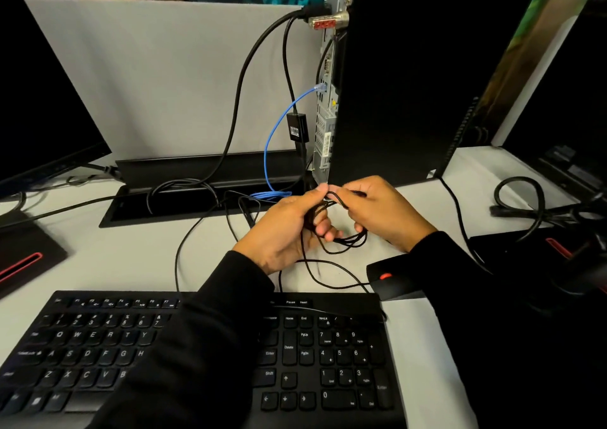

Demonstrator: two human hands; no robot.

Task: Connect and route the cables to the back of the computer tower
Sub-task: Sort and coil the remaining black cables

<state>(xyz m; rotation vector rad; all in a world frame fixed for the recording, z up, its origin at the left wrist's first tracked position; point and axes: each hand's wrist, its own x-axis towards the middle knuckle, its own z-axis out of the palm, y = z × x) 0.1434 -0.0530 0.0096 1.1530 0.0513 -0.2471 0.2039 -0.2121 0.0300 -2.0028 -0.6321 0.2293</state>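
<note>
Loosely coiled thin black cable (345, 241)

Tower (410, 83) side panel: matt black; its rear plate (325, 126) bare perforated metal. Keyboard (328, 363) and mouse (391, 280): matt black plastic. Desk (131, 257) smooth, pale, low sheen. Thin cable (345, 241) black, rubbery; network cable (272, 146) glossy blue. Sleeves (210, 346) black cloth.

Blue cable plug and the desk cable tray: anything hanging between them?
Head view: a black adapter block with a barcode label hangs on a black cable between the blue cable's plug and the tray.
</note>
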